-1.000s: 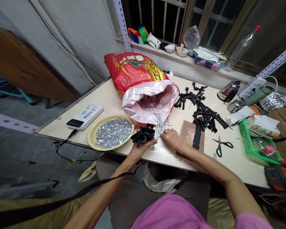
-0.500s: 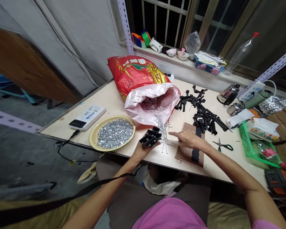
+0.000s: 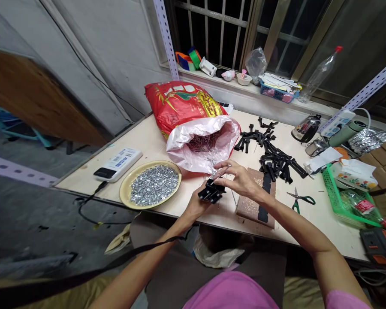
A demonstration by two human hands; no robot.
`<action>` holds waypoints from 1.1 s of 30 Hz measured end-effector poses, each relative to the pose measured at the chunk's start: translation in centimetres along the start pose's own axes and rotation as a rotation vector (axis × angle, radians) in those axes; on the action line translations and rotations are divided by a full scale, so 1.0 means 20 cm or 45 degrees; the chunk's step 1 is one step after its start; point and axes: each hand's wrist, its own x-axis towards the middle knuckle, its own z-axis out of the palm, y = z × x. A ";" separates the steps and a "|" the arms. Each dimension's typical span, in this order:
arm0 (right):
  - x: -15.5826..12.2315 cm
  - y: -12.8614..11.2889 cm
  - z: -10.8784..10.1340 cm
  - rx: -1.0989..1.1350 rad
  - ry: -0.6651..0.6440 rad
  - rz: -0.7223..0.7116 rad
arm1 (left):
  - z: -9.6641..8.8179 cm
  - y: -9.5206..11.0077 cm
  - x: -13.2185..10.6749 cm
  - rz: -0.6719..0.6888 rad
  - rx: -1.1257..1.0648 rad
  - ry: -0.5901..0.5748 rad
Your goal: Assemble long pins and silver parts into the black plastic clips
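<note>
Several black plastic parts (image 3: 210, 194) are bunched in my left hand (image 3: 194, 206), which is closed around them near the table's front edge. Just above that bunch is my right hand (image 3: 239, 179), its fingertips pinching a long thin screw (image 3: 216, 175) at the top of the parts. Whether the screw tip sits inside a part is hidden by the fingers. Loose long screws (image 3: 234, 196) lie on the table, partly behind my hands. Beyond them, an open red bag (image 3: 183, 101) with a white lining holds many more. A yellow dish (image 3: 123, 196) of small metal washers or nuts stands left.
A brown board (image 3: 251, 208) with black strips lies to the right. Behind it spreads a pile of black parts (image 3: 276, 156). Green-handled scissors (image 3: 300, 198), a green basket (image 3: 333, 193) and a kettle (image 3: 306, 128) are further right. A white power bank (image 3: 119, 164) lies left.
My right hand has moved from the loose screws up and left to the black parts, now with a screw in its fingers. My left hand has shifted slightly right with the parts.
</note>
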 end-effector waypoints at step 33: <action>-0.08 0.12 0.01 -1.057 -0.462 1.022 | -0.10 0.17 0.01 -0.322 -0.324 0.314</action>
